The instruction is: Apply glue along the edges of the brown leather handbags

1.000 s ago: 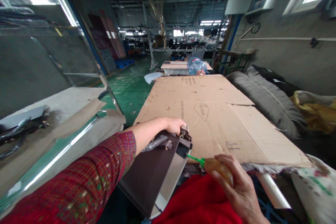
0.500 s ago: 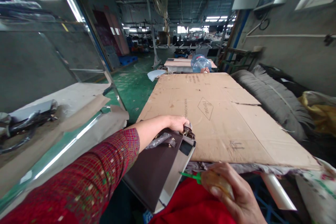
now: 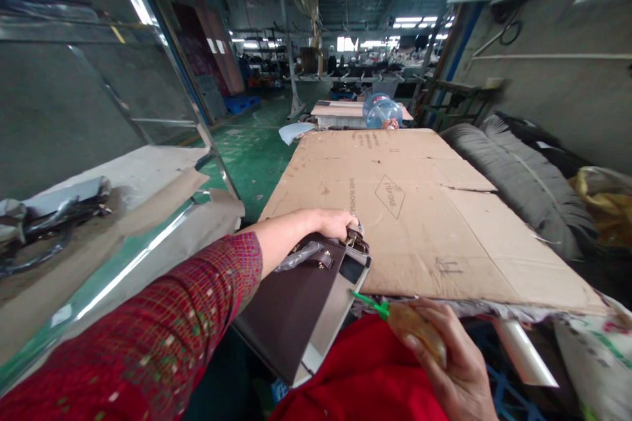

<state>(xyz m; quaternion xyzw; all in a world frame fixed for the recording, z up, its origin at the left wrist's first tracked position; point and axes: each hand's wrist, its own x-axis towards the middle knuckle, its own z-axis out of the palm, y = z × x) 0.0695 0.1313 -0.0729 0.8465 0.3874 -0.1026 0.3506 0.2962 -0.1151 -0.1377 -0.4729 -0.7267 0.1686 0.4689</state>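
Observation:
A dark brown handbag (image 3: 296,306) with a pale beige side lies tilted over the near left edge of the cardboard-covered table. My left hand (image 3: 340,223) reaches across and grips its far end, by the strap and metal clasp (image 3: 358,241); the fingertips are partly hidden. Clear plastic wraps part of the bag's handle (image 3: 318,259). In my right hand (image 3: 451,348) is an amber squeeze bottle (image 3: 417,332) with a long green nozzle (image 3: 370,302). The nozzle points left, its tip at the bag's pale side; whether they touch I cannot tell.
Printed cardboard (image 3: 424,223) covers the table. A large blue water bottle (image 3: 381,112) stands beyond its far end. Grey padded material (image 3: 528,177) is piled along the right. At left is a metal-framed rack (image 3: 212,151) with paper-covered shelving. The floor (image 3: 251,145) is green.
My right hand has moved the squeeze bottle slightly right and up, with the nozzle tip now higher along the bag's pale side. My left hand keeps its hold; the view has shifted slightly.

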